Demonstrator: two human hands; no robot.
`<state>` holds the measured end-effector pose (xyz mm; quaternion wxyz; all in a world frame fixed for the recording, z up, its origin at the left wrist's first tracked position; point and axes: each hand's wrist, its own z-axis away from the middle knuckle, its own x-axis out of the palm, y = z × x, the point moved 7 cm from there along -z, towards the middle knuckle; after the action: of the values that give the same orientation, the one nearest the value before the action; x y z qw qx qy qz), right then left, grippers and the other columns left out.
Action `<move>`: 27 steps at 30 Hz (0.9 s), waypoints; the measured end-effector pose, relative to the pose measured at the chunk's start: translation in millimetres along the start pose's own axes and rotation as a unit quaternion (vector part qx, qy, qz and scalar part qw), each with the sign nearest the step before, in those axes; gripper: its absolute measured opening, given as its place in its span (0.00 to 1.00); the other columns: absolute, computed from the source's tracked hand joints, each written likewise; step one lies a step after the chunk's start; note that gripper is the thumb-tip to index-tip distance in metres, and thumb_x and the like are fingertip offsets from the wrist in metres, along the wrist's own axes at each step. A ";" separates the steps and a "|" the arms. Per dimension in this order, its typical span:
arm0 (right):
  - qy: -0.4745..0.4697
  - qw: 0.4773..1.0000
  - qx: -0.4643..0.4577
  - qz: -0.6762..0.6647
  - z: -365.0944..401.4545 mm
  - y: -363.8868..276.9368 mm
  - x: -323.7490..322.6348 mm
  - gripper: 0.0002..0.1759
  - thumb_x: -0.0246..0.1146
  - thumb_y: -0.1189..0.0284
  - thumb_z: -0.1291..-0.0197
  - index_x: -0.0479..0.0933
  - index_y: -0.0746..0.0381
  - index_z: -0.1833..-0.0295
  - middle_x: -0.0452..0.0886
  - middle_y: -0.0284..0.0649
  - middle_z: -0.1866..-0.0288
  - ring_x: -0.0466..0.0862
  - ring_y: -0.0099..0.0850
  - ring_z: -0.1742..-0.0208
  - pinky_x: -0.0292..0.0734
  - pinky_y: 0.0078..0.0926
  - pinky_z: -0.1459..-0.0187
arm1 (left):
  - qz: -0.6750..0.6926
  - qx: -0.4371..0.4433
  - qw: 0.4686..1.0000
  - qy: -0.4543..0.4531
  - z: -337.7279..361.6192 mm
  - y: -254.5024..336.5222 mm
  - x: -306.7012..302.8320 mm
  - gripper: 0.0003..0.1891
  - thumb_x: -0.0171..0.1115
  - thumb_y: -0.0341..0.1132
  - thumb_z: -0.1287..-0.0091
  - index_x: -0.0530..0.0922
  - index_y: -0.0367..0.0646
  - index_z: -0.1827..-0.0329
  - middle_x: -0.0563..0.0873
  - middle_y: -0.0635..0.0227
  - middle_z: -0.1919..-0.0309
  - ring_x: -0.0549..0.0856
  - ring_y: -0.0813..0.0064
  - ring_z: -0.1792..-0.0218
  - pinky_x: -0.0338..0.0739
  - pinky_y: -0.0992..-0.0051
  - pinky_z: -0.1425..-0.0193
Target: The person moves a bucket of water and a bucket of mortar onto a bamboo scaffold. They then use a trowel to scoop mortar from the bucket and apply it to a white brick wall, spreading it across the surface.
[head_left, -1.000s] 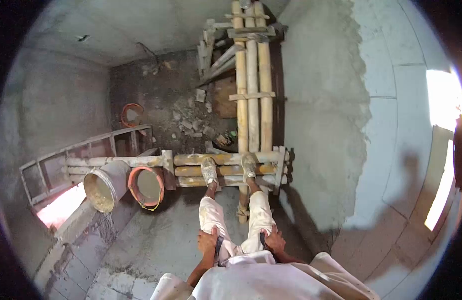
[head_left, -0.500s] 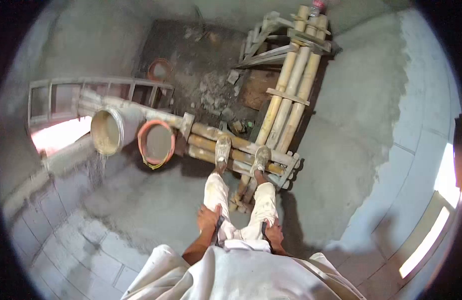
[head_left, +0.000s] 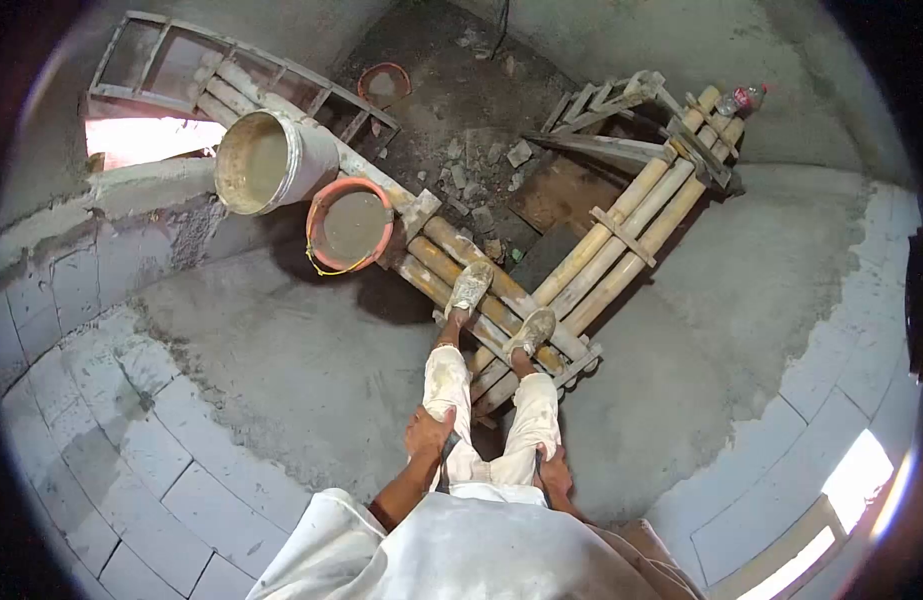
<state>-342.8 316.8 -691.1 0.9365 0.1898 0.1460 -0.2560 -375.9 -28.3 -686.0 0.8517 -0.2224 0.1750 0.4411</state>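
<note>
My left hand (head_left: 429, 434) is closed on the side of the white trousers (head_left: 447, 378), at thigh height. On the other thigh my right hand (head_left: 554, 474) grips the cloth the same way, its fingers partly hidden. A dark strip shows beside each hand; I cannot make out what it is. Both mortar-stained shoes (head_left: 470, 287) stand on a scaffold of bamboo poles (head_left: 436, 262). To the left on the poles are a large white bucket (head_left: 306, 160) and an orange bucket (head_left: 386, 225), both holding grey mortar.
More bamboo poles (head_left: 611, 240) run to the far right, with a plastic bottle (head_left: 749, 97) at their end. A wooden ladder (head_left: 231, 45) lies at upper left. Rubble (head_left: 471, 180) and another orange bucket (head_left: 408, 82) are on the floor below. Partly plastered block walls surround the scaffold.
The view has turned, so the buckets and scaffold appear rotated and shifted. Both hands stay on the trousers, and the feet stay on the poles.
</note>
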 end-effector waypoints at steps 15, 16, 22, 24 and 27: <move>-0.141 0.953 -0.190 0.190 -107.2 -87.4 -29.3 0.48 0.49 0.38 0.38 0.56 0.67 0.27 0.69 0.69 0.37 0.72 0.60 0.35 0.68 0.51 0.37 | 0.518 0.003 0.846 -0.130 13.7 -156.8 31.9 0.33 0.57 0.41 0.31 0.57 0.39 0.26 0.72 0.46 0.35 0.71 0.56 0.34 0.63 0.66 0.29; -0.133 0.952 -0.194 0.195 -117.0 -79.6 -31.2 0.48 0.49 0.38 0.38 0.56 0.67 0.27 0.69 0.69 0.37 0.72 0.60 0.35 0.68 0.51 0.37 | 0.456 -0.023 0.890 -0.013 16.0 -201.1 23.2 0.35 0.59 0.39 0.33 0.56 0.40 0.25 0.69 0.46 0.33 0.67 0.53 0.31 0.61 0.63 0.27; -0.115 0.886 -0.434 0.120 25.2 -232.2 -109.5 0.19 0.54 0.56 0.32 0.82 0.59 0.60 0.83 0.54 0.57 0.81 0.52 0.56 0.75 0.46 0.56 | 0.123 -0.220 0.796 0.550 126.9 -435.9 -197.9 0.31 0.59 0.39 0.31 0.61 0.45 0.26 0.68 0.54 0.30 0.66 0.53 0.30 0.58 0.56 0.27; 0.065 0.813 -0.484 0.318 -26.7 -250.2 -104.8 0.24 0.49 0.55 0.30 0.82 0.63 0.63 0.83 0.57 0.60 0.81 0.53 0.54 0.75 0.46 0.54 | -0.065 -0.351 0.728 0.585 191.0 -483.0 -292.8 0.30 0.57 0.46 0.29 0.62 0.49 0.26 0.67 0.60 0.29 0.66 0.55 0.30 0.57 0.52 0.27; -0.004 0.836 -0.387 0.389 37.8 -286.4 -115.9 0.30 0.46 0.51 0.30 0.74 0.65 0.41 0.76 0.67 0.45 0.77 0.61 0.43 0.73 0.47 0.45 | -0.199 -0.458 0.637 0.588 272.5 -529.4 -386.7 0.30 0.56 0.52 0.29 0.64 0.55 0.27 0.69 0.67 0.30 0.68 0.60 0.31 0.60 0.53 0.29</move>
<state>-585.1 121.5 -695.1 0.9566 -0.1482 0.1433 0.2058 -121.8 -414.5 -147.2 0.4252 -0.8256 0.3659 0.0609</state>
